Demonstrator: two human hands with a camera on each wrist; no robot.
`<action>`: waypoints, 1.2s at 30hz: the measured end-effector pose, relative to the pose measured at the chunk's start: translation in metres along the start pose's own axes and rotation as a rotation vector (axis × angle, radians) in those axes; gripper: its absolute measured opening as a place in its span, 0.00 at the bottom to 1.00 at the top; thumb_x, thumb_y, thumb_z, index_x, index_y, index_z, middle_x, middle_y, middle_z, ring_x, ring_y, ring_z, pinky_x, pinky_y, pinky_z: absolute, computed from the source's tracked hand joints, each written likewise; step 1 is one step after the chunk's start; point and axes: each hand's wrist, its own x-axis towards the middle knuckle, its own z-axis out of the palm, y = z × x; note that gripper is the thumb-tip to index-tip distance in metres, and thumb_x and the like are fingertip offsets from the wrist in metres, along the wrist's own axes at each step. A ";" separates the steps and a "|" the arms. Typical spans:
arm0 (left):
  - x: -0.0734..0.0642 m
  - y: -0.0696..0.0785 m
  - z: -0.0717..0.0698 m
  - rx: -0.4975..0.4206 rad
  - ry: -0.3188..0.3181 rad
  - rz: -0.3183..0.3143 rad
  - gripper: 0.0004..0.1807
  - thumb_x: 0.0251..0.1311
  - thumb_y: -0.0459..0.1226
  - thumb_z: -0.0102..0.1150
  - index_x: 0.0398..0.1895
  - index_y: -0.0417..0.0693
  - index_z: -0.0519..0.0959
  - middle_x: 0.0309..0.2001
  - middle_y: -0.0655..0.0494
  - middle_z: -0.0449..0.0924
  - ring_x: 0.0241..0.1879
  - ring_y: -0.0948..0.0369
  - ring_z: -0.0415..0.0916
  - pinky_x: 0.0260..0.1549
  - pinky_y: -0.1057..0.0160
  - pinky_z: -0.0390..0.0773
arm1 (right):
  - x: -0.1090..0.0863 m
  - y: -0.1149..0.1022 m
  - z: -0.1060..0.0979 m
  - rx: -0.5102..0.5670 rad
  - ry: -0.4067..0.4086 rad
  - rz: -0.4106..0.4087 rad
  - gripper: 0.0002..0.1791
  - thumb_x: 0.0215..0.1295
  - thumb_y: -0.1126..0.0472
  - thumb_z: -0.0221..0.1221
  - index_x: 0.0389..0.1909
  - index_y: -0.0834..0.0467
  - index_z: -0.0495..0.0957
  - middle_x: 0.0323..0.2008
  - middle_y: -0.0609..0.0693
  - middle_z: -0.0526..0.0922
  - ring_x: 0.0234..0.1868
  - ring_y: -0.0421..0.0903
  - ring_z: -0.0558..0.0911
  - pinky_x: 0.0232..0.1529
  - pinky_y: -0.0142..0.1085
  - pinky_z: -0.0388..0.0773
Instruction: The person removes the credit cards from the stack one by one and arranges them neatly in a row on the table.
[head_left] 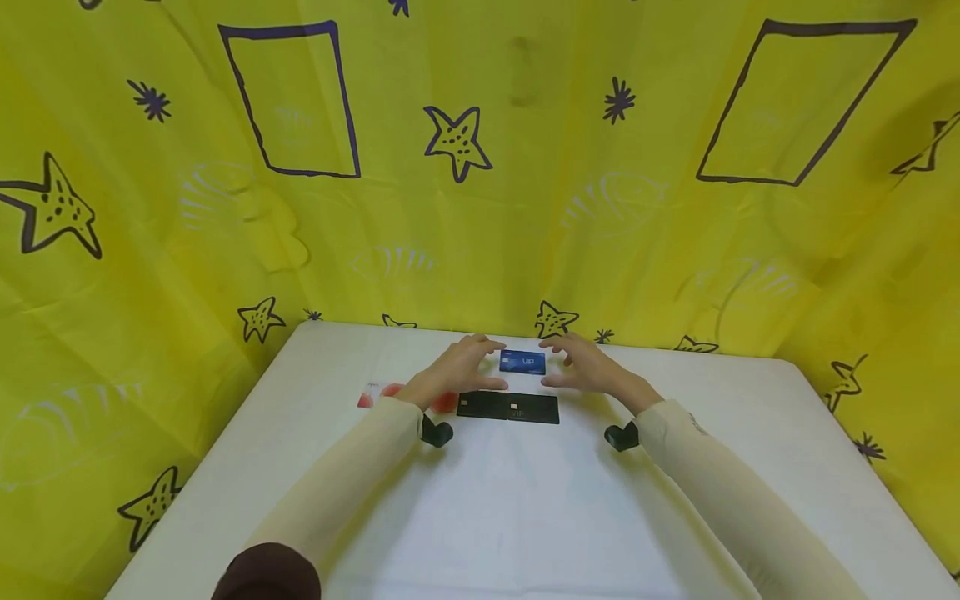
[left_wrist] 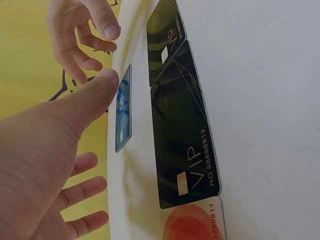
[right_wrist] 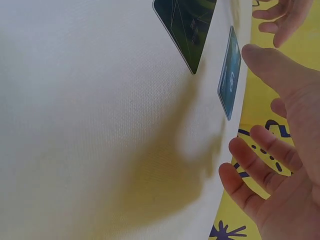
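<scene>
A blue VIP card lies flat near the table's back edge, between the two hands. To its left is my left hand, thumb and fingers spread apart with nothing between them. On the other side my right hand faces it, fingers loosely bent and also holding nothing. Nearer to me, two dark VIP cards lie end to end in a row. A red and white card adjoins them on the left, partly hidden by the left wrist in the head view.
The cards lie on a white table. Behind it and at both sides hangs a yellow curtain printed with stars and fish. Black wrist mounts stick out below both sleeves. A dark round shape covers the lower left.
</scene>
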 end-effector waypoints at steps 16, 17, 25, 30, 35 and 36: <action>0.009 -0.003 0.000 0.002 -0.027 -0.058 0.39 0.63 0.54 0.69 0.75 0.54 0.69 0.65 0.49 0.74 0.65 0.51 0.70 0.68 0.45 0.66 | 0.017 0.006 0.005 -0.016 0.011 0.019 0.37 0.62 0.51 0.73 0.68 0.62 0.73 0.58 0.63 0.79 0.52 0.58 0.80 0.54 0.52 0.79; 0.010 -0.003 0.000 0.002 -0.030 -0.063 0.39 0.63 0.54 0.69 0.75 0.54 0.69 0.65 0.49 0.74 0.65 0.52 0.70 0.67 0.45 0.66 | 0.018 0.006 0.005 -0.012 0.010 0.021 0.37 0.62 0.51 0.73 0.68 0.62 0.73 0.58 0.63 0.79 0.52 0.58 0.80 0.55 0.52 0.79; 0.015 0.000 0.001 0.004 -0.044 -0.093 0.39 0.63 0.53 0.69 0.75 0.55 0.69 0.65 0.50 0.74 0.64 0.53 0.70 0.66 0.46 0.68 | 0.023 0.009 0.005 0.007 -0.005 0.037 0.36 0.61 0.51 0.73 0.66 0.63 0.75 0.58 0.64 0.80 0.49 0.56 0.80 0.52 0.50 0.79; 0.019 0.000 0.002 -0.005 -0.053 -0.104 0.38 0.63 0.52 0.70 0.74 0.55 0.70 0.64 0.50 0.74 0.63 0.52 0.70 0.66 0.47 0.68 | 0.025 0.009 0.005 0.011 -0.014 0.050 0.34 0.62 0.52 0.73 0.65 0.63 0.76 0.57 0.64 0.80 0.48 0.56 0.80 0.51 0.49 0.79; 0.024 -0.001 0.003 0.001 -0.057 -0.106 0.37 0.63 0.52 0.70 0.73 0.54 0.72 0.62 0.50 0.75 0.61 0.53 0.71 0.65 0.48 0.70 | 0.028 0.011 0.006 0.015 -0.029 0.079 0.34 0.61 0.52 0.73 0.65 0.61 0.77 0.57 0.63 0.81 0.48 0.56 0.80 0.50 0.48 0.80; 0.024 -0.001 0.003 0.004 -0.059 -0.107 0.37 0.63 0.52 0.70 0.73 0.54 0.72 0.62 0.50 0.75 0.60 0.53 0.71 0.64 0.48 0.70 | 0.029 0.012 0.007 0.014 -0.033 0.080 0.34 0.61 0.52 0.73 0.65 0.62 0.77 0.57 0.64 0.81 0.48 0.56 0.80 0.50 0.48 0.80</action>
